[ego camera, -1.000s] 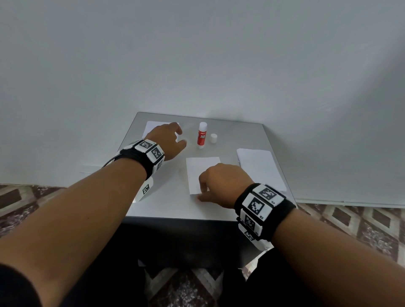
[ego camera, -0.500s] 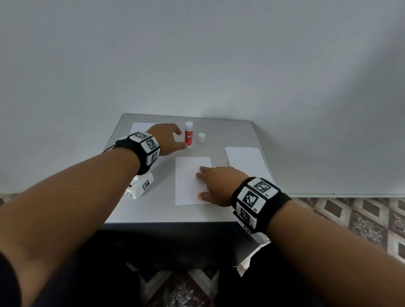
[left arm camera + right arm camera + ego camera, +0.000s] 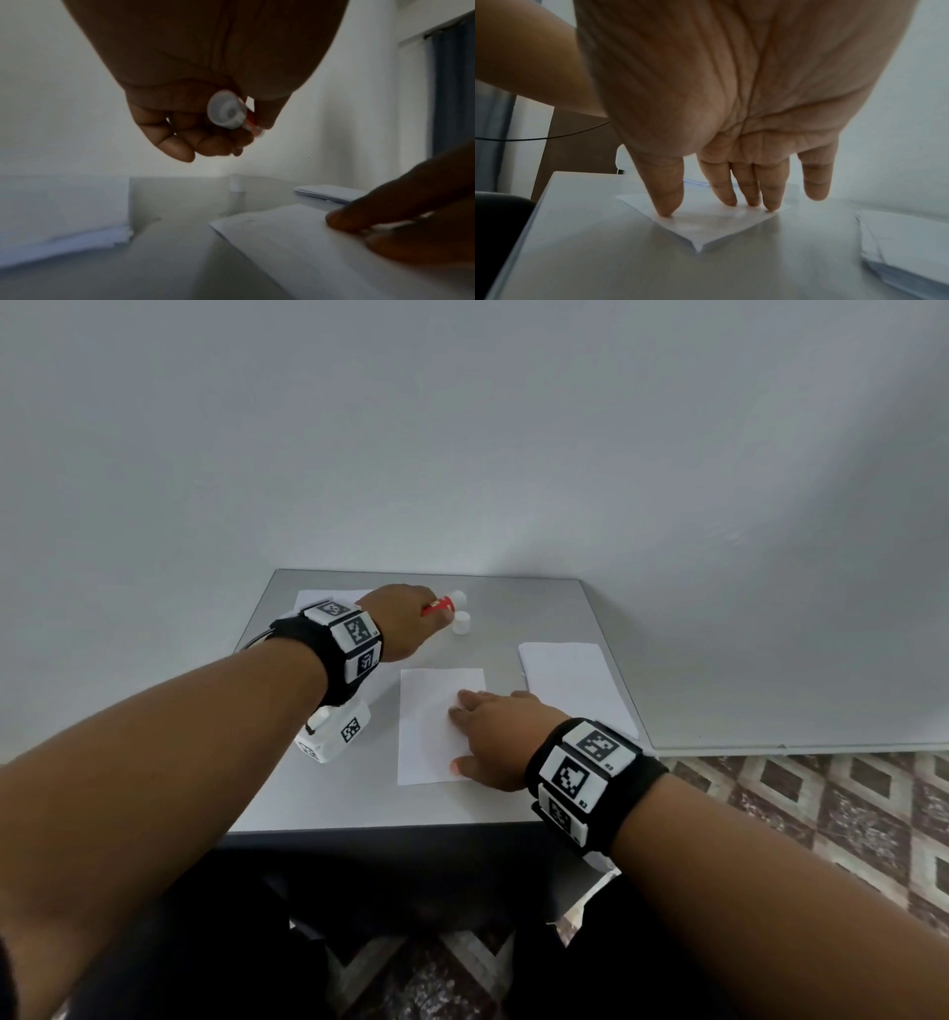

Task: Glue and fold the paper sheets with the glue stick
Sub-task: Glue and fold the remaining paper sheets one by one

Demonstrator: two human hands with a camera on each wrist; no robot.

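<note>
My left hand (image 3: 405, 621) grips the red-and-white glue stick (image 3: 442, 604) at the back of the grey table (image 3: 328, 793), lifted and tilted off the surface. In the left wrist view the glue stick (image 3: 227, 110) shows its white end between my curled fingers. Its white cap (image 3: 461, 624) stands loose on the table just beside it. My right hand (image 3: 490, 731) lies flat with straight fingers pressing the right edge of a white paper sheet (image 3: 429, 726) in the table's middle. The right wrist view shows the fingertips (image 3: 670, 207) on that sheet (image 3: 700, 227).
A stack of white paper (image 3: 570, 680) lies at the right side of the table, and another stack (image 3: 318, 597) sits at the back left, partly under my left wrist. A plain white wall (image 3: 462, 428) rises right behind the table. Patterned floor tiles (image 3: 821, 814) show on the right.
My left hand has closed round the glue stick, which stood upright before, and tipped it off the table. My right hand has flattened out on the middle sheet.
</note>
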